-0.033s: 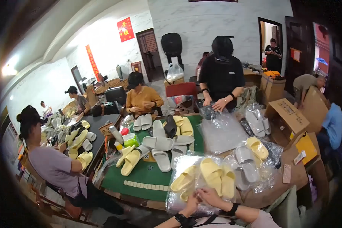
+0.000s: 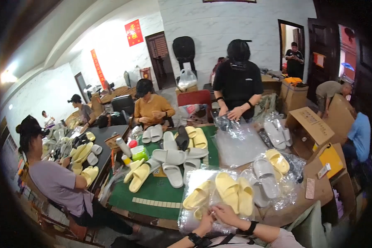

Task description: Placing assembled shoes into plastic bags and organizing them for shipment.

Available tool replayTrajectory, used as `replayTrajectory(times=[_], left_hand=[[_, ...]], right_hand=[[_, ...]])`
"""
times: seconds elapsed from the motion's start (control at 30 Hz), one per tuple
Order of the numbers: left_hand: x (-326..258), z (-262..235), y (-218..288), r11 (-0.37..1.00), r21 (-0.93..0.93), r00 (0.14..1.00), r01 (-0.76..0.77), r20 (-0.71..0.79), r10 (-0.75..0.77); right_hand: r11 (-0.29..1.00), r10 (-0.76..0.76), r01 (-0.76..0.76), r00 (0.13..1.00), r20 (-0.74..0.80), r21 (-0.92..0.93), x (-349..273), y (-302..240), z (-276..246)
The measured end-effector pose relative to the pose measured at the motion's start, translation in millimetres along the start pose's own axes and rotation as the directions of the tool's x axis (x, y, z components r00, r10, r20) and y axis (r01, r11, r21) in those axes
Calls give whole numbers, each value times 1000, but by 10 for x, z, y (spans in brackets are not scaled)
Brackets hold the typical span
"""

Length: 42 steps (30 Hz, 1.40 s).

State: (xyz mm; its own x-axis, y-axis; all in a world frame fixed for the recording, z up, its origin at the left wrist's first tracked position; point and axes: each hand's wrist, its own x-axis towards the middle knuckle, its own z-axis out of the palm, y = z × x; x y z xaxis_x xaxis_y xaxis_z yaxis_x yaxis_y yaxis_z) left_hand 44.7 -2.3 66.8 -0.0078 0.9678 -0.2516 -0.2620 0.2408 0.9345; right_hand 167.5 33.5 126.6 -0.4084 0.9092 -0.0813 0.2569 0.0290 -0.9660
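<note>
At the near edge of the table my left hand (image 2: 205, 222) and my right hand (image 2: 226, 215) come together, fingers pinched on clear plastic bag film (image 2: 189, 221). The exact grip is partly hidden by the fingers. Just beyond them, yellow slippers (image 2: 227, 191) lie on and among shiny clear bags. Another yellow slipper (image 2: 197, 195) rests at an angle to the left, and a bit of yellow shows beside my left fingers. Grey slippers (image 2: 265, 182) in clear plastic lie to the right of my right hand.
Loose grey slippers (image 2: 169, 156) and yellow slippers (image 2: 139, 177) spread over the green tabletop (image 2: 124, 197). Opposite, a person in black (image 2: 238, 82) handles plastic beside a flat stack of bags (image 2: 240, 144). Open cardboard boxes (image 2: 310, 126) and a phone (image 2: 310, 188) are at right. Other people sit at left.
The whole view has shifted slightly left. My hands stay pinched together in the same place before the yellow slippers. The person opposite has moved their hands a little.
</note>
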Motion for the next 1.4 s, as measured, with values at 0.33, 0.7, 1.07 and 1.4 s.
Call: replayTrajectory(times=[0.33, 0.7, 1.07, 1.4], left_hand=[[146, -185, -208, 902, -319, 956, 293, 79, -283], [184, -253, -256, 924, -309, 967, 226, -43, -251], [98, -337, -178, 993, 14, 987, 116, -115, -113], [256, -195, 40, 971, -211, 965, 113, -208, -158]], right_hand=[[812, -379, 359, 924, 51, -460, -77, 423, 247], [500, -220, 531, 842, 492, -684, -205, 365, 10], [714, -369, 305, 929, 31, -630, -375, -43, -526], [957, -91, 110, 993, 82, -267, -335, 352, -704]])
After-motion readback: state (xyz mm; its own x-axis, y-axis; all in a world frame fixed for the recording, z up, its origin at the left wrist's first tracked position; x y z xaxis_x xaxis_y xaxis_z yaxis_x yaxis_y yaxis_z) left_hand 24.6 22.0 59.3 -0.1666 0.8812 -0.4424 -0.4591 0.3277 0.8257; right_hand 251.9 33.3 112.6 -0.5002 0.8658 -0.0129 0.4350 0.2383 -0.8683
